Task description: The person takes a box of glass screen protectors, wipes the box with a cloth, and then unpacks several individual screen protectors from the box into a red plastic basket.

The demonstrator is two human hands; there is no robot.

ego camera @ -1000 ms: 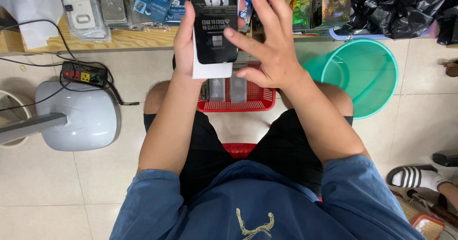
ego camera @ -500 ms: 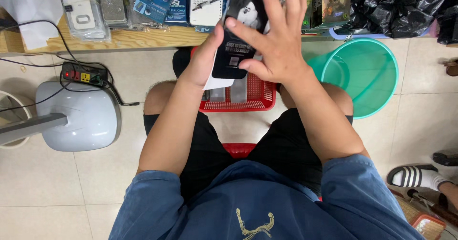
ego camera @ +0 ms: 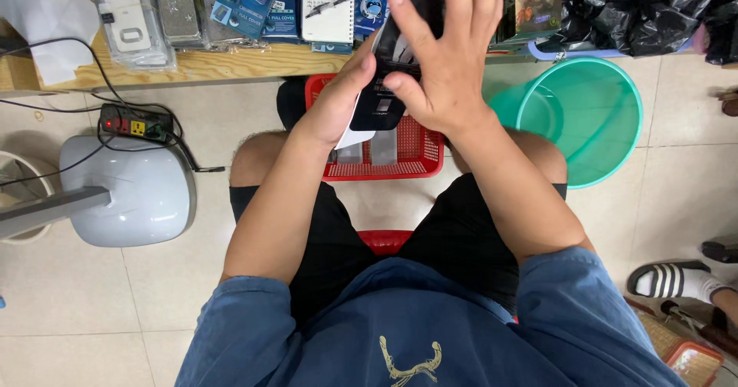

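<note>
**Both hands on a black packet above the red basket**

My left hand [ego camera: 342, 102] holds a flat black packet [ego camera: 388, 87] from below and from the left, thumb laid up along its near edge. A white card [ego camera: 355, 136] pokes out under the packet's lower corner, just against my left palm. My right hand [ego camera: 450, 72] lies over the packet's right side with the fingers spread and pointing away from me; the thumb presses on the packet's face, so this hand is flat and open against it rather than closed around it.

Both forearms rise from my knees and meet at the packet, wrists bent inward.

Directly beneath the grip sits a red basket [ego camera: 384, 170] on the floor between my legs. To the right of the grip stands a green bucket [ego camera: 607, 118]. Beyond the grip runs a wooden shelf [ego camera: 231, 66] with packaged goods. Well to the left lies a grey fan base [ego camera: 134, 199], a power strip [ego camera: 134, 123] near it.
</note>
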